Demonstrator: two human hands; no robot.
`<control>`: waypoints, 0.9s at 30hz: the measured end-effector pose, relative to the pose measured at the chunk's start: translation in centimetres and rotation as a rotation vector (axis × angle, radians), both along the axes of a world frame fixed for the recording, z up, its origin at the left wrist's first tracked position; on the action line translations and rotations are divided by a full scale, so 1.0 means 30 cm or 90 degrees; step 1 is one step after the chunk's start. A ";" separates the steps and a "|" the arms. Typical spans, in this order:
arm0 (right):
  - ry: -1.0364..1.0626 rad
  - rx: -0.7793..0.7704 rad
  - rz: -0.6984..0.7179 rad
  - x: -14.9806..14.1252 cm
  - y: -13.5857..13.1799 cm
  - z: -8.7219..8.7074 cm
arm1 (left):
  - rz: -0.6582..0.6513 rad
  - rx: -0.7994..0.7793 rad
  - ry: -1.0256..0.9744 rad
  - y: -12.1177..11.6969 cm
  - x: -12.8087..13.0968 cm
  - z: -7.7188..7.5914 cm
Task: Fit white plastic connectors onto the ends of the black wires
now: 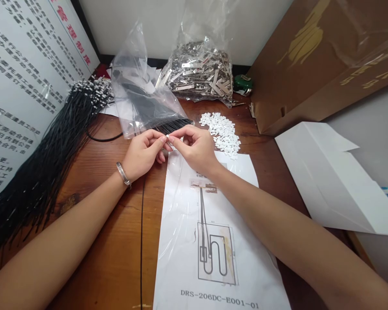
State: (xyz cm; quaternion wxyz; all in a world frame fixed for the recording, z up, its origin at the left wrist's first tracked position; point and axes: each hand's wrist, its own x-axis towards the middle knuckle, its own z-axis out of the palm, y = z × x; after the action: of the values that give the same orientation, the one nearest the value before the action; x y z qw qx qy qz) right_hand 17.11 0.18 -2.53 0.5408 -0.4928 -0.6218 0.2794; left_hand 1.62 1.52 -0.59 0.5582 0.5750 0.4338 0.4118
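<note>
My left hand (142,153) and my right hand (195,146) meet fingertip to fingertip above the top edge of a printed sheet (181,241). Both are closed in a pinch. A tiny white piece (167,137) shows between the fingertips, mostly covered by them. A thin black line (142,241), which looks like a wire, runs from beneath my left hand to the front of the table; whether my left fingers hold its end is hidden. Right behind my hands lies a clear plastic bag (129,82) of black wires (173,125). Beside my right hand is a pile of small white plastic pieces (223,133).
A large bundle of black wires (61,142) with white ends hangs along the left. At the back stand a clear bag of flat metal parts (200,73) and a green object (242,84). A brown box (304,64) and folded white card (330,181) are at right.
</note>
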 end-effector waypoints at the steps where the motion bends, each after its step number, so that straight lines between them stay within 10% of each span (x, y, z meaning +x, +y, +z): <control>1: 0.001 -0.002 0.002 0.000 0.000 0.000 | -0.002 0.000 0.001 0.000 -0.001 0.001; 27: 0.013 -0.005 0.009 0.004 0.004 0.004 | 0.002 0.007 0.007 0.003 -0.005 -0.005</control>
State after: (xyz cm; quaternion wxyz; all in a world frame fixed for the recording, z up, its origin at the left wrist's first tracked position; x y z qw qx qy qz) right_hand 17.24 0.30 -2.40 0.5429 -0.4876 -0.6189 0.2906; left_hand 1.47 1.60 -0.73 0.5517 0.5797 0.4356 0.4120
